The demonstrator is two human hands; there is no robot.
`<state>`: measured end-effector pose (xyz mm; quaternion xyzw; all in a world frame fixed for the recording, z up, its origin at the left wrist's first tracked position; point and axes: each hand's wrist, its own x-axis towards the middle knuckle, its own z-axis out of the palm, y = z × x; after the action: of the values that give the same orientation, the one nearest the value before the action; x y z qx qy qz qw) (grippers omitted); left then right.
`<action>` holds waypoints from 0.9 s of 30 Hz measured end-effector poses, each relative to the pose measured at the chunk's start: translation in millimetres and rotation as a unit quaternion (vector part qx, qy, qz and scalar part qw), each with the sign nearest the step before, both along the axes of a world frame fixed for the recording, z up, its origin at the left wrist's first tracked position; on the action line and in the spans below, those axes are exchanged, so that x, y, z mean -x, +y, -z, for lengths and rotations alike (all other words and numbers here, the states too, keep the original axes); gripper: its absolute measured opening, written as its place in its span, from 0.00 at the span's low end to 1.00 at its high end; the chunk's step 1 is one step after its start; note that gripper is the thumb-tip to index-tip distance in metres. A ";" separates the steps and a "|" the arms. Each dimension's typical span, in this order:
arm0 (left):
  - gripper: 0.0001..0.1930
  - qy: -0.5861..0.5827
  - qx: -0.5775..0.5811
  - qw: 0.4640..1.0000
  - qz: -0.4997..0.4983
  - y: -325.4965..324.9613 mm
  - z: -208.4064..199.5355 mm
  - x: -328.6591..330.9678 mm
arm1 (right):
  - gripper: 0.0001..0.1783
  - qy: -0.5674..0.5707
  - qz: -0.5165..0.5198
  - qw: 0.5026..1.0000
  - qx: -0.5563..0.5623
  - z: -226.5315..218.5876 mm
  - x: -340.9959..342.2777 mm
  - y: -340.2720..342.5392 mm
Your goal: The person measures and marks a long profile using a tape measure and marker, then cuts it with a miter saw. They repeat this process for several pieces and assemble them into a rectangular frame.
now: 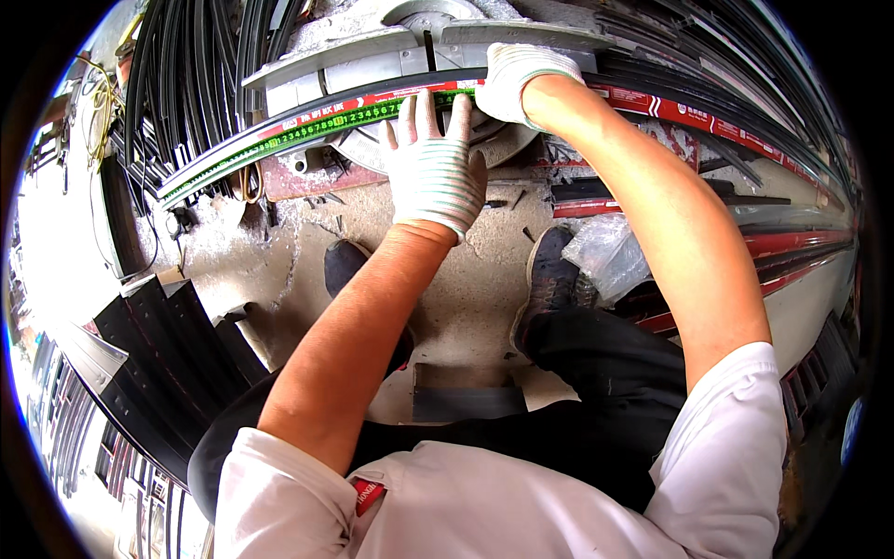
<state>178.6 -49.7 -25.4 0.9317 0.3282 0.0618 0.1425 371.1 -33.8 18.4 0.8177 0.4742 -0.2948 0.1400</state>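
A long profile strip (pixel 391 86) with red printed film lies across the grey metal saw base (pixel 354 63). Along its near side runs a green tape measure blade (pixel 307 129), stretching out to the far left. My left hand (pixel 433 172), in a striped white knit glove, lies flat with fingers spread, fingertips on the green blade and the strip. My right hand (pixel 526 79), gloved alike, is closed over the strip at the blade's right end. Its fingers are turned away, so what is inside them is hidden.
Dark profile strips (pixel 200 65) stand bundled at the far left, and more strips (pixel 726 56) fill the far right. Black panels (pixel 172 345) lie at the left. Crumpled clear plastic (pixel 610 253) sits beside my right shoe (pixel 551 279). Offcuts litter the floor (pixel 466 307).
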 end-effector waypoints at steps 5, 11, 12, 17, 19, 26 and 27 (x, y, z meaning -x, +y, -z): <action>0.45 0.023 0.002 0.999 -0.035 -9.8 0.4 -8.1 | 0.33 0.005 0.006 1.000 0.027 -10.4 1.4 3.5; 0.46 0.036 0.006 0.998 -0.049 -11.6 3.4 -10.4 | 0.36 0.008 0.004 0.999 0.031 -4.7 -1.0 5.3; 0.46 0.035 0.006 0.998 -0.050 -11.8 3.7 -10.6 | 0.36 0.009 0.005 0.999 0.033 -4.6 -1.2 5.6; 0.47 0.030 0.010 0.998 -0.056 -12.7 5.2 -12.6 | 0.32 0.009 0.011 1.000 0.013 0.1 -2.2 4.4; 0.47 0.027 0.006 0.998 -0.060 -12.4 5.3 -12.8 | 0.24 0.007 0.008 1.000 -0.022 9.0 -2.6 5.6; 0.47 0.032 0.009 0.997 -0.068 -11.9 4.3 -16.7 | 0.39 0.008 -0.008 0.999 0.037 11.6 -10.4 11.3; 0.47 0.034 0.007 0.997 -0.069 -11.6 4.1 -17.5 | 0.39 0.007 -0.010 0.999 0.036 11.8 -10.4 11.4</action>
<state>196.1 -61.3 -29.5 0.9074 0.3970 0.0375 0.1330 381.4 -22.5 6.6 0.8053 0.4724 -0.3160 0.1685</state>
